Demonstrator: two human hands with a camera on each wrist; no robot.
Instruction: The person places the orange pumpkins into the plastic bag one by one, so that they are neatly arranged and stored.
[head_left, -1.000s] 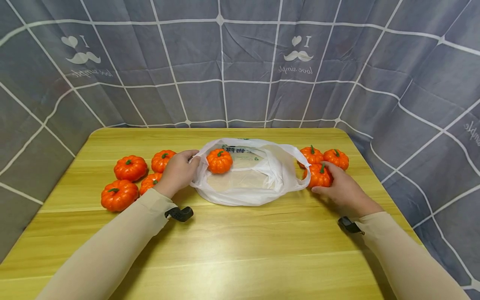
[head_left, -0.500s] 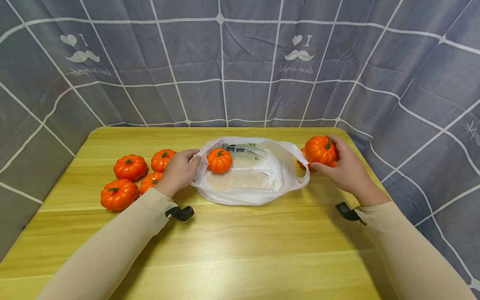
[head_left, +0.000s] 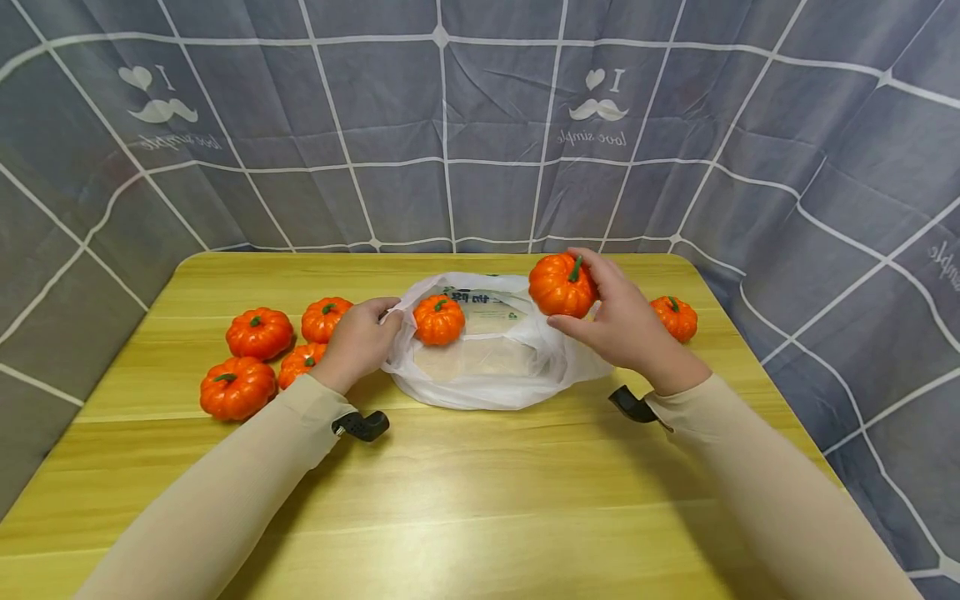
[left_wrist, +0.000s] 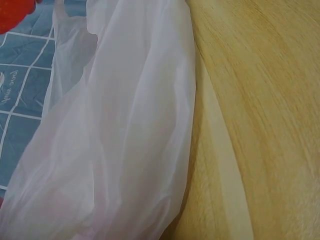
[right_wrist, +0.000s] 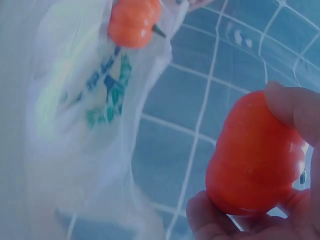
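Observation:
A white plastic bag [head_left: 487,395] lies with its mouth spread wide at the middle of the table. My left hand [head_left: 358,343] grips its left rim; the bag's side [left_wrist: 135,115] fills much of the left wrist view. Just inside that rim sits one small orange pumpkin [head_left: 438,321]. Over the bag's right side, my right hand [head_left: 626,321] holds another orange pumpkin [head_left: 561,286] with a green stem. In the right wrist view, thumb and fingers wrap this held pumpkin [right_wrist: 252,155], apart from the printed bag wall [right_wrist: 107,90].
Several orange pumpkins, one of them a front-left pumpkin [head_left: 238,389], stand left of my left hand. A single pumpkin [head_left: 673,318] shows at the right, beyond my right hand. The wooden table [head_left: 480,500] ends at a grey checked curtain [head_left: 495,125].
My right hand has lifted a pumpkin from the right-hand group and carried it left over the bag. The left hand keeps its grip on the rim.

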